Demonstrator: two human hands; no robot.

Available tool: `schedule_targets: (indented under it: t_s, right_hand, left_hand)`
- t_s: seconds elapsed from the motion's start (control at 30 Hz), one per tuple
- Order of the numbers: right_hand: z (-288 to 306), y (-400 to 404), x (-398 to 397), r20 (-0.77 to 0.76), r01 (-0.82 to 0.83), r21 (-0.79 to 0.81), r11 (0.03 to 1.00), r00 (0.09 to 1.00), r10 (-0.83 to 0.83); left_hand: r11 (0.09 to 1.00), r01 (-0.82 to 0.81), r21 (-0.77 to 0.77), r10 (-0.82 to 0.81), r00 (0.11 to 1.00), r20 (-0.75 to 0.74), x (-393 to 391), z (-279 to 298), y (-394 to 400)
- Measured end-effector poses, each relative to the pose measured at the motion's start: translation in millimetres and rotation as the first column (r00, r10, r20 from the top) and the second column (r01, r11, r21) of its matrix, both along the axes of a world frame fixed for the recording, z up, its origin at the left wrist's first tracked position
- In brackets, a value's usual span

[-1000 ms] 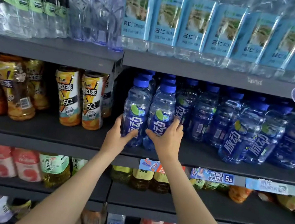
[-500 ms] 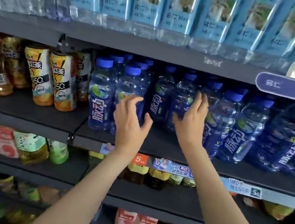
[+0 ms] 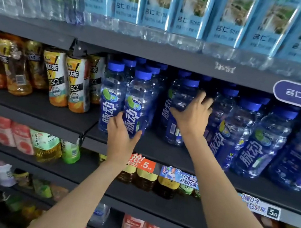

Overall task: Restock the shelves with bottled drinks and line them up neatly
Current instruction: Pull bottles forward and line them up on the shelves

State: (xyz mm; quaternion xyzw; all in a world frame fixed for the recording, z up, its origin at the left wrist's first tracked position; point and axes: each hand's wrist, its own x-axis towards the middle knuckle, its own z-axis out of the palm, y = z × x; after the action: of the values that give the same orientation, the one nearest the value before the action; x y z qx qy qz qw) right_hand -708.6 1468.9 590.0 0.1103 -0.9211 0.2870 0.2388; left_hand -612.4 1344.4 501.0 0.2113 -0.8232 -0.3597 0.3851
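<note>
Two hands are showing: the left hand and the right hand. Seven blue-capped bottles are standing in the front row, two beside the left fingers, one under the right fingers, four beyond them. Seven light-blue-labelled water bottles are sitting above the fingers. Two yellow tea bottles are standing foremost, left of the fingers; how many more are crowding behind is unclear.

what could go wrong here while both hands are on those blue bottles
1. The right hand grips a blue bottle packed tightly among its neighbours; pulling it could topple one.
2. The left hand holds the front bottle low, near the shelf edge; a hard tug might slide it off.
</note>
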Motion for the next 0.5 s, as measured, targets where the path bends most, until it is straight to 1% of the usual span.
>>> schedule_targets:
  t_s: [0.03, 0.1, 0.17, 0.23, 0.3, 0.37, 0.4, 0.43, 0.5]
  right_hand:
    - [-1.0, -6.0, 2.8, 0.004, -0.025, -0.023, 0.999, 1.0, 0.025]
    - [-1.0, -20.7, 4.8, 0.011, -0.041, -0.011, 0.999, 0.999, 0.041]
    - [-0.3, -35.3, 3.6, 0.008, -0.007, 0.033, 0.999, 1.0, 0.007]
    - [-5.2, -45.0, 1.0, 0.035, 0.049, 0.007, 0.999, 0.998, -0.049]
    - [-19.1, -49.8, 1.9, 0.121, 0.055, -0.131, 0.99, 0.992, -0.039]
    - [-44.1, -47.8, 6.6, 0.224, -0.028, -0.285, 0.958, 0.97, 0.095]
    - [-57.3, -45.2, 9.9, 0.263, -0.066, -0.336, 0.94, 0.951, 0.161]
    - [-68.3, -41.9, 12.9, 0.295, -0.075, -0.369, 0.926, 0.936, 0.193]
    - [-79.8, -37.9, 13.9, 0.328, -0.026, -0.394, 0.919, 0.93, 0.167]
  left_hand:
    - [1.0, -0.003, 0.001, 0.003, 1.0, 0.001, -1.2, -0.6, -1.3]
    - [1.0, 0.005, 0.003, -0.005, 1.0, 0.006, -2.0, -1.5, -4.1]
    - [1.0, 0.015, 0.006, -0.015, 1.0, 0.013, -1.0, -0.7, -6.7]
    - [1.0, 0.023, -0.001, -0.023, 0.999, 0.031, -0.5, -0.6, -9.2]
    - [0.999, 0.024, -0.023, -0.024, 0.999, 0.036, -1.1, -1.9, -10.6]
    - [0.999, 0.034, -0.038, -0.034, 0.999, 0.009, -2.4, -4.5, -12.0]
    - [0.998, 0.038, -0.041, -0.038, 0.999, -0.001, -3.0, -5.9, -12.8]
    - [0.998, 0.039, -0.044, -0.039, 0.999, -0.002, -3.2, -6.8, -13.1]
    - [0.998, 0.041, -0.048, -0.041, 0.999, -0.003, -3.2, -7.8, -13.2]
